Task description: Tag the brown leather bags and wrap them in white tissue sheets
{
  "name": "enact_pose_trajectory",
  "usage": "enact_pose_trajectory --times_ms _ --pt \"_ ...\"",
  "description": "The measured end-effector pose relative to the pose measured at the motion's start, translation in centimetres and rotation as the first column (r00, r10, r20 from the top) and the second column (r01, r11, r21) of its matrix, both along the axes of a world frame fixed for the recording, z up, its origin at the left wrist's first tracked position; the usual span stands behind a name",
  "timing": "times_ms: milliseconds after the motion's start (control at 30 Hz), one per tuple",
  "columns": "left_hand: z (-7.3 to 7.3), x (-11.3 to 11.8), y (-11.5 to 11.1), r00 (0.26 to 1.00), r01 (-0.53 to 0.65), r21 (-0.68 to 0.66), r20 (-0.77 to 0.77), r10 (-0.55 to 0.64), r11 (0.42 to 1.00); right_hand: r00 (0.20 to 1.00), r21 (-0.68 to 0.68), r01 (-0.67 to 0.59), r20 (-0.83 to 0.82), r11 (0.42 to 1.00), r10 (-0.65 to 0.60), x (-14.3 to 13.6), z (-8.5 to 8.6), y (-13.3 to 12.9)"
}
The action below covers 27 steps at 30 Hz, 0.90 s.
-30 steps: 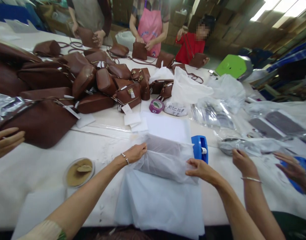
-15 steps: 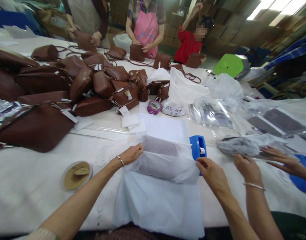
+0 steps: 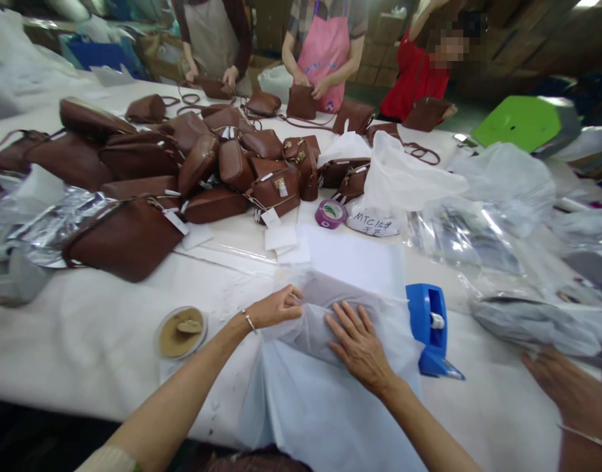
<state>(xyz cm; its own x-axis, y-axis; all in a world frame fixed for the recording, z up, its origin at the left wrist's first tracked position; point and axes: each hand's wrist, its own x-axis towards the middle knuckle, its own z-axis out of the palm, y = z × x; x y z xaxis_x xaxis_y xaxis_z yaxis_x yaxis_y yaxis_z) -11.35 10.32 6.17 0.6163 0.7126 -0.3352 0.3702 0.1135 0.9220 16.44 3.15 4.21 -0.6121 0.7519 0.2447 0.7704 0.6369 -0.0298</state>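
A thin, see-through white sheet (image 3: 301, 333) is folded over a dark flat item, whose kind cannot be made out beneath it. The fingers of my left hand (image 3: 275, 308) pinch the sheet at its left edge. My right hand (image 3: 356, 346) lies flat on top of the wrapped item, fingers spread. Under both is a pale bluish sheet (image 3: 330, 413) that hangs toward the front edge. Right of the bundle stands a blue tape dispenser (image 3: 427, 314). A round tub (image 3: 170, 334) with tan contents sits left of my left wrist.
Brown handbags (image 3: 128, 239) are heaped at the left and centre. A purple tape roll (image 3: 330, 214) and white plastic bags (image 3: 409, 170) lie beyond the bundle. At right, a co-worker's hand (image 3: 566, 377) is by a wrapped item (image 3: 531, 321). Several people stand across the table.
My right hand has left the sheet's right edge and now lies flat on the bundle. My left hand still grips the left edge. The view has swung left.
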Motion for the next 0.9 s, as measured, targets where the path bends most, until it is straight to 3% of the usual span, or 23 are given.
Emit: enact_pose_trajectory --times_ms 67,133,333,533,633,700,767,833,900 --pt "0.2 -0.6 -1.1 0.985 0.030 -0.096 0.171 -0.014 0.995 1.000 -0.009 0.007 0.015 1.000 -0.007 0.5 -0.5 0.0" --pt "0.2 -1.0 -2.0 0.976 0.001 -0.089 0.217 0.019 0.996 1.000 -0.017 0.013 0.010 1.000 -0.013 0.6 -0.6 -0.1" --pt "-1.4 -0.9 -2.2 0.947 -0.314 0.088 -0.033 0.318 0.945 1.000 -0.023 0.015 0.022 1.000 -0.015 0.5 -0.6 -0.1" --pt "-3.1 -1.2 -0.7 0.874 -0.410 0.337 -0.121 0.471 0.847 0.999 -0.021 0.019 0.026 1.000 -0.018 0.6 -0.7 -0.1" --pt "-3.5 -1.9 -0.6 0.800 -0.437 0.437 -0.212 0.562 0.786 1.000 -0.023 0.025 0.009 0.999 -0.025 0.4 -0.9 -0.1" --pt "-3.0 -2.1 -0.9 0.706 -0.482 0.559 -0.207 0.677 0.674 0.999 -0.023 0.033 -0.015 0.999 -0.033 0.3 -0.9 -0.1" --pt "-1.7 -1.4 -1.4 0.667 -0.431 0.756 -0.101 0.738 0.493 0.999 -0.019 0.037 -0.037 0.999 -0.037 0.3 -0.8 -0.1" --pt "0.0 0.4 -2.0 0.776 -0.240 0.908 -0.035 0.630 0.345 0.998 -0.009 0.038 -0.049 0.999 -0.039 0.2 -0.6 0.0" --pt "1.6 3.0 -2.7 0.896 0.010 0.960 -0.133 0.423 0.281 0.998 0.000 0.040 -0.055 0.999 -0.040 0.2 -0.5 0.0"
